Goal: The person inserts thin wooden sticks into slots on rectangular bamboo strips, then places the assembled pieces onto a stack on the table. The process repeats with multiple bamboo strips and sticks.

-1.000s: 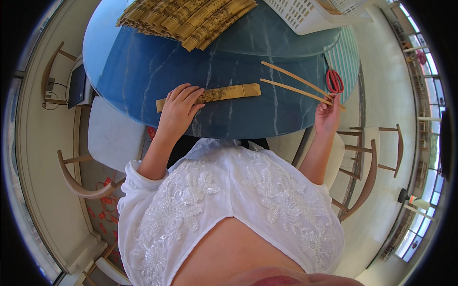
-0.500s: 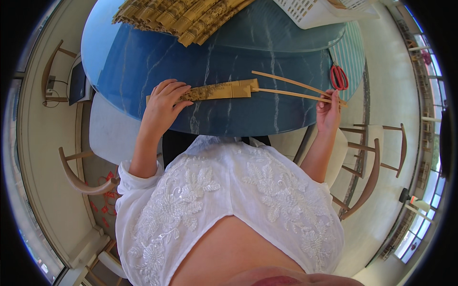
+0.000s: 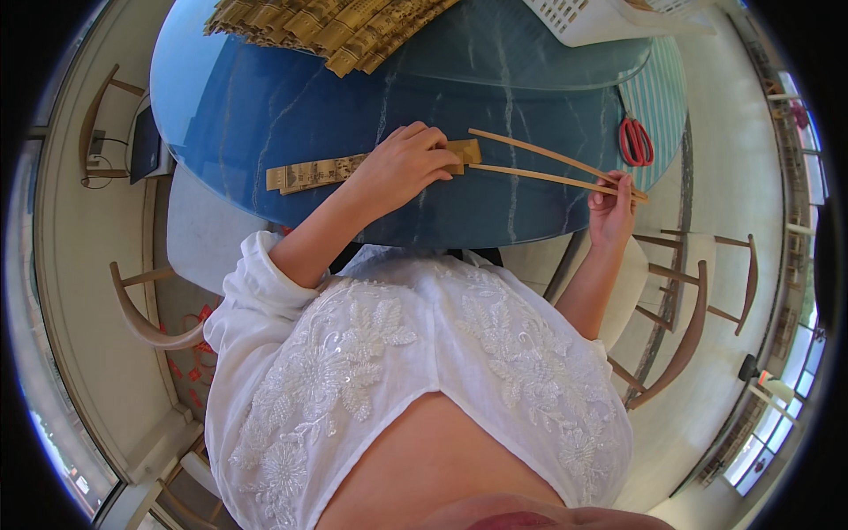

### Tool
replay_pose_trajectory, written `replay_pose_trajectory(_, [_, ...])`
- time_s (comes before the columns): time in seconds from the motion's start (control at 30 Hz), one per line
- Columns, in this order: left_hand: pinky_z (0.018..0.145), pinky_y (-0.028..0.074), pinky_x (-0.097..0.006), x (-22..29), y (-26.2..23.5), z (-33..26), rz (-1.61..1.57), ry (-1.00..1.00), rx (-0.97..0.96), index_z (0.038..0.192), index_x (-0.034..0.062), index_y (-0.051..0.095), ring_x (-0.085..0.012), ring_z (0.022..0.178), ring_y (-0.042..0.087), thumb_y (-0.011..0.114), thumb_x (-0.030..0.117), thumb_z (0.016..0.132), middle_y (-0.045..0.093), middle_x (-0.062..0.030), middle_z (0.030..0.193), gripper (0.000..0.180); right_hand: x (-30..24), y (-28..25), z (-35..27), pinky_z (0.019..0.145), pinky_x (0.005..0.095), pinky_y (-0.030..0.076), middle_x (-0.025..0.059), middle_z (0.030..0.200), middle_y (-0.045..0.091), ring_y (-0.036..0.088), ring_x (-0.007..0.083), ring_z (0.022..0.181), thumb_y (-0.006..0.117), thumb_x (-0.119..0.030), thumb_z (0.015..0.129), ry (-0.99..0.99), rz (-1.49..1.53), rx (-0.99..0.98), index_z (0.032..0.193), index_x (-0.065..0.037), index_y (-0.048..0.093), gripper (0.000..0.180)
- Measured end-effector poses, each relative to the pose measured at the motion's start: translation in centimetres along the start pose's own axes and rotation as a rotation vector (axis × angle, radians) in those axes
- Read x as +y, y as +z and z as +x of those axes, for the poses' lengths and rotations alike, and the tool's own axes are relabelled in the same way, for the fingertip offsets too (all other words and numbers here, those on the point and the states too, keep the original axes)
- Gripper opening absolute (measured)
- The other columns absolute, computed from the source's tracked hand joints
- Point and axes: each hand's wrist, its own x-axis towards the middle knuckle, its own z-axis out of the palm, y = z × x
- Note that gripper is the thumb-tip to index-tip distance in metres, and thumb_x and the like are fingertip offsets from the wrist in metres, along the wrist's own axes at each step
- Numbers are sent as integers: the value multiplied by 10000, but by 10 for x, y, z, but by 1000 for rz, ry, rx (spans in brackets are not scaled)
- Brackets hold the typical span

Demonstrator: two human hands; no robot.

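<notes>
Two brown-gold printed paper chopstick sleeves (image 3: 318,171) lie overlapping, left to right, on the blue table near me. My left hand (image 3: 408,166) covers their right part, its fingers curled over the paper and closed on the sleeve. Held in my right hand (image 3: 611,210) is a pair of wooden chopsticks (image 3: 541,151), gripped near their right ends. Their far ends spread apart toward the left. The lower chopstick's end meets the open right end of a sleeve; whether it is inside, I cannot tell. The upper one ends just above that sleeve end.
A pile of similar paper sleeves (image 3: 340,31) lies at the table's far side. Red-handled scissors (image 3: 635,142) rest on a striped cloth (image 3: 658,88) at the right. Behind is a white perforated basket (image 3: 579,22). Wooden chairs (image 3: 685,344) stand around the blue marbled table (image 3: 291,97).
My left hand has moved right along the sleeves, from their left part to near the right end, uncovering the left part. My right hand still holds the chopsticks, nearly unmoved.
</notes>
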Motion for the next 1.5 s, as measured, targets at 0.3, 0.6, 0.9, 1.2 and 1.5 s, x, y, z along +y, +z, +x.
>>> replay_pose_trajectory(0.3, [875,488,-385,-1,3,5,-101,-75,-24,1000,44,685,-275,983,574,709,113,858,585,-85,1005,160,7,-1,3,533,301,508,122,842,628,584,163,617,540,-267,1037,28,-2,-65,1018,-3,611,274])
replay_pose_trajectory(0.6, [852,483,-384,-3,7,10,-109,-57,-10,929,33,650,-272,951,566,677,114,884,574,-74,965,97,9,-1,4,543,311,516,127,854,636,597,167,631,540,-244,1037,31,0,-94,1020,-1,612,254])
replay_pose_trajectory(0.9, [850,477,-383,0,3,12,-109,-30,39,908,29,619,-279,941,566,674,107,883,572,-81,966,99,10,1,4,540,319,521,143,872,644,606,182,636,531,-216,1040,10,2,-164,1027,12,610,242])
replay_pose_trajectory(1.2, [863,470,-379,12,-5,11,-103,20,65,902,26,627,-277,951,560,682,107,873,572,-86,975,102,6,15,2,508,312,507,165,870,668,600,182,606,534,-209,1036,25,16,-221,1055,43,644,276])
replay_pose_trajectory(1.5, [840,460,-353,32,-18,7,5,80,159,922,47,640,-257,946,553,693,69,842,566,-72,980,98,26,65,-8,534,325,534,170,875,664,620,202,629,549,-196,1028,17,60,-363,1056,62,650,279])
